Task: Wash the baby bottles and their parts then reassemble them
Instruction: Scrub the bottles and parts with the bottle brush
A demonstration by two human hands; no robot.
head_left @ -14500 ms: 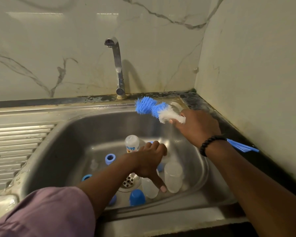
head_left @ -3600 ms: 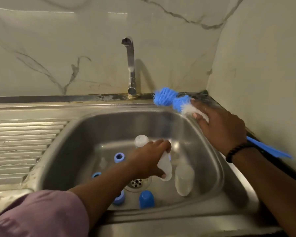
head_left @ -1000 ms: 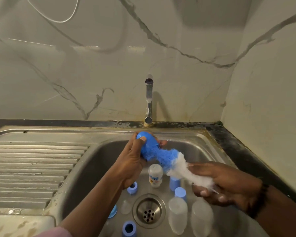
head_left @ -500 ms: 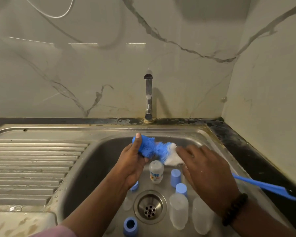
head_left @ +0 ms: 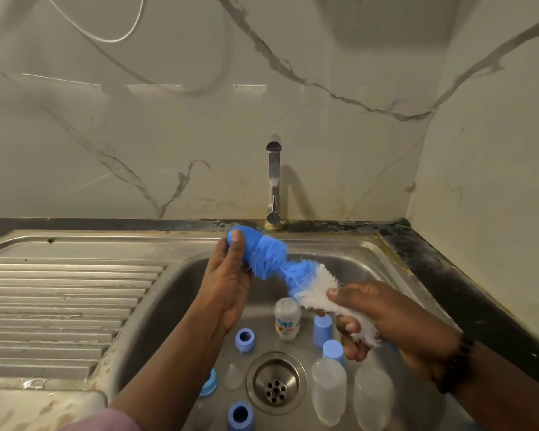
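Holding a brush [head_left: 280, 272] over the sink [head_left: 364, 259] at mid-frame, the left hand [head_left: 227, 284] pinches a blue cap [head_left: 241, 244] with fingers and thumb curled round it, the blue bristles pushed into it. The right hand [head_left: 383, 315] is closed round the white bristles; the brush handle is hidden behind it.

Low in the frame, the basin holds the other parts: a small printed bottle [head_left: 287, 318] upright at centre, two clear bottles [head_left: 329, 390] at lower right that seem to stand mouth down, blue rings [head_left: 245, 339] at lower left, blue caps [head_left: 322, 329] beside the right hand, and a pale teat [head_left: 233, 375] just left of the drain [head_left: 276, 388].

Risks, as I judge them: the wet cap could slip from the pinch and drop among the parts, and bristles could flick water. The tap [head_left: 273, 181], upper centre, shows no stream, so rinsing seems still to come.

Soap cannot be made out. The lowest ring and the clear bottles are cut off by the bottom edge.
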